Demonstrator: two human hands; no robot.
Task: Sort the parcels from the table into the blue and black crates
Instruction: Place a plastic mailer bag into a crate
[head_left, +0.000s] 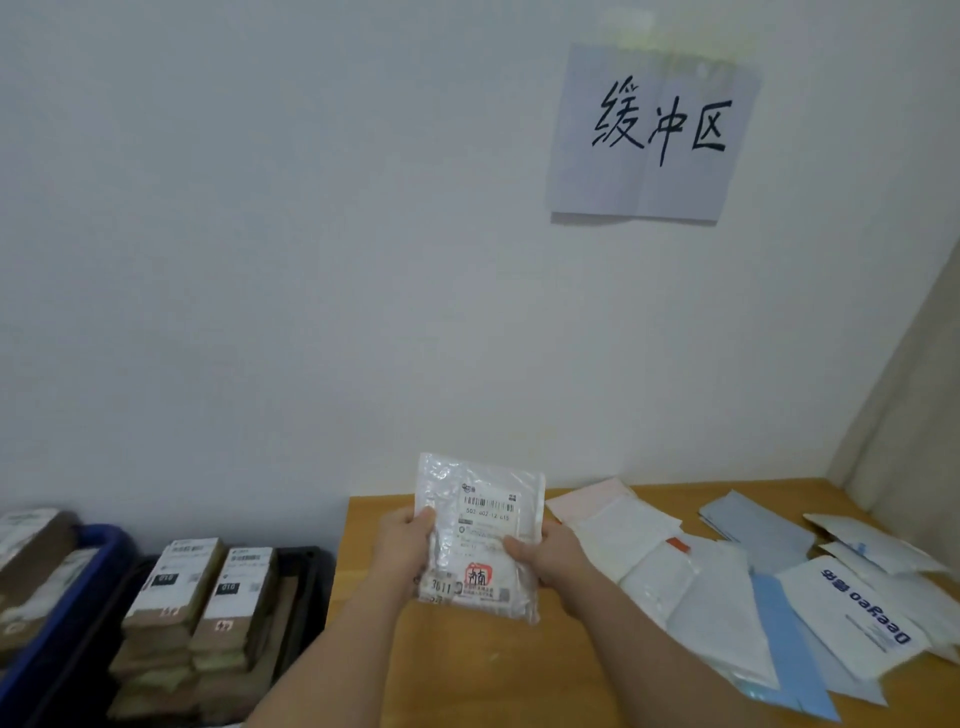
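You have the clear plastic parcel (480, 535) grasped at both edges — left hand (402, 545) and right hand (545, 558) — upright above the worktop (467, 670); keep its label facing you, read it, then carry it toward 8 o'clock to the black crate (306, 597) or blue crate (88, 566). Legible: "3611", roughly "502-002-12", a red stamp; "Deeyeo" on a mailer (857, 613) at 4 o'clock; wall sign (654, 132) "缓冲区".

Tabletop (467, 675) at right, carrying spread parcels (727, 587). Two crates left of it: near crate (306, 582) holding stacked boxes (200, 597), far crate (104, 545) beyond. Wall sign (654, 135) above the tabletop.
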